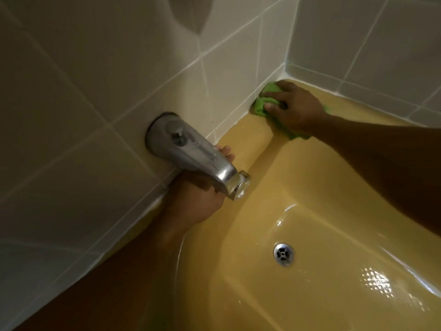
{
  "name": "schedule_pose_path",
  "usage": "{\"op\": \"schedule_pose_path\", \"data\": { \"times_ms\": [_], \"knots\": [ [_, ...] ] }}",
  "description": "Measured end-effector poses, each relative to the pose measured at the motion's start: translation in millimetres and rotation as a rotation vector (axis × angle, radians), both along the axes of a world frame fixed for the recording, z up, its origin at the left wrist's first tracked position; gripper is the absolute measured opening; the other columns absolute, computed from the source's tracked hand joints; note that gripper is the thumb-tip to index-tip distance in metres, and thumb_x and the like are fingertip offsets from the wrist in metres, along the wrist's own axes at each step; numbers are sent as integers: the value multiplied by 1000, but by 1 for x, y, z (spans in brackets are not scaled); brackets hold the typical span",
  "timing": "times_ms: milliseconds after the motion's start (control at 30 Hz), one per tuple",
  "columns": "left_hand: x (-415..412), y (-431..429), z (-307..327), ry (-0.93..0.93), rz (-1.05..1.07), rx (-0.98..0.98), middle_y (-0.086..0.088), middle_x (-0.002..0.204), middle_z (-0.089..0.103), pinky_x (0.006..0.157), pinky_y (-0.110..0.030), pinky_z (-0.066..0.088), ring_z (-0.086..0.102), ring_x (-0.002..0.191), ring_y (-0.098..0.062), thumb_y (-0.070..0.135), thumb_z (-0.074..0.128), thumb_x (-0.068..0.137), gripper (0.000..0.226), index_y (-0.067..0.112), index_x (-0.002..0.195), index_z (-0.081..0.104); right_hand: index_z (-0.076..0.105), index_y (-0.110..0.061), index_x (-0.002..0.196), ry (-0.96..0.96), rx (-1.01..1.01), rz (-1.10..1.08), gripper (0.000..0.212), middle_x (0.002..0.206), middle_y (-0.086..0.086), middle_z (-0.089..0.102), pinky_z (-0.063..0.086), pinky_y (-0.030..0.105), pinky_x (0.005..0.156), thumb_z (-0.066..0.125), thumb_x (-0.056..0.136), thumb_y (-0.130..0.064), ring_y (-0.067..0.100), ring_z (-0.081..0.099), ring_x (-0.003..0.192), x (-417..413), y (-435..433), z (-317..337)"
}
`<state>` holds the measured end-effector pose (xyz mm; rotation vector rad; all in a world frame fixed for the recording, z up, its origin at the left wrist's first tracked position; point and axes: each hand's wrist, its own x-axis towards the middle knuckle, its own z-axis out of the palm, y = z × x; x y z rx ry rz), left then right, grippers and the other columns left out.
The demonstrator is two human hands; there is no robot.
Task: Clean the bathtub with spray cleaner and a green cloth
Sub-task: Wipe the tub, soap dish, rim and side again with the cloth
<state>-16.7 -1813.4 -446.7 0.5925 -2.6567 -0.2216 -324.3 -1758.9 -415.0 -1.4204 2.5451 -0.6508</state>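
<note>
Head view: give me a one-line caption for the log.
Right hand grips the green cloth on the corner rim of the yellow bathtub; left hand holds the chrome spout.

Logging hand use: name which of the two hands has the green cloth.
The right hand, in the far corner of the bathtub, holds the green cloth on the rim; the left hand sits under the spout, without cloth.
</note>
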Motion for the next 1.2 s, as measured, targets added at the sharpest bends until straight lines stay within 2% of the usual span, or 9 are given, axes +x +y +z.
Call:
{"op": "schedule_pose_path", "data": {
  "times_ms": [100, 233, 400, 533, 667, 800, 900, 1000, 1200],
  "knots": [
    [-3, -2, -6, 68, -149, -108, -3, 151, 55, 114, -45, 44, 50, 141, -20, 25, 59, 98, 50, 16, 147, 56, 52, -39, 146, 97, 26, -46, 45, 164, 3, 32, 27, 46, 119, 46, 103, -52, 32, 34, 146, 20, -9, -13],
    [3, -2, -11, -120, -81, 9, 5, 157, 48, 120, -36, 35, 44, 146, -15, 38, 45, 101, 57, 27, 156, 43, 50, -38, 148, 102, 52, -21, 45, 164, 3, 29, 26, 47, 120, 45, 104, -50, 34, 32, 146, 27, -4, -8],
    [5, 1, -9, -321, 34, 43, 0, 127, 71, 102, -36, 47, 64, 118, -20, 52, 21, 97, 64, 21, 128, 68, 52, -35, 147, 99, 17, 37, 44, 163, 6, 32, 26, 47, 121, 47, 105, -47, 33, 33, 147, 44, 0, -11],
    [28, 30, 13, 43, -58, -203, -14, 81, 66, 68, -35, 51, 66, 73, -30, 11, 51, 93, 14, 8, 93, 64, 51, -35, 148, 71, 32, 41, 45, 164, 5, 30, 26, 47, 121, 47, 105, -47, 32, 31, 147, 42, 0, -10],
    [44, 56, 74, 356, -262, -351, -15, 82, 63, 71, -41, 46, 60, 76, -30, 5, 70, 79, 26, 11, 103, 67, 52, -35, 147, 61, 30, 50, 45, 164, 5, 30, 24, 45, 121, 47, 104, -49, 30, 29, 149, 37, 1, -11],
    [12, 23, 121, 32, -208, -332, -15, 112, 68, 89, -48, 47, 61, 100, -30, 34, 63, 92, 35, 18, 123, 67, 51, -36, 147, 53, 45, 54, 45, 165, 5, 30, 22, 40, 122, 47, 104, -49, 29, 28, 150, 36, -1, -12],
    [-1, 9, 121, -123, -197, -393, 0, 109, 75, 107, -52, 37, 62, 113, -26, 47, 52, 94, 36, 22, 101, 78, 51, -38, 147, 53, 64, 55, 45, 165, 3, 29, 23, 40, 122, 47, 104, -49, 28, 29, 150, 35, -3, -11],
    [-1, 9, 106, 26, -221, -426, 4, 89, 75, 93, -49, 43, 66, 105, -28, 41, 47, 95, 38, 20, 81, 75, 51, -38, 147, 66, 46, 83, 44, 165, 5, 30, 24, 43, 122, 47, 104, -49, 29, 29, 150, 37, 0, -14],
    [-3, 5, 101, 130, -234, -470, 2, 80, 71, 87, -49, 44, 67, 100, -32, 37, 49, 93, 34, 18, 75, 72, 63, -29, 138, -14, -84, 402, 38, 157, 9, 43, 35, 41, 115, 55, 102, -40, 30, 43, 142, 99, 27, -15]
  ]
}}
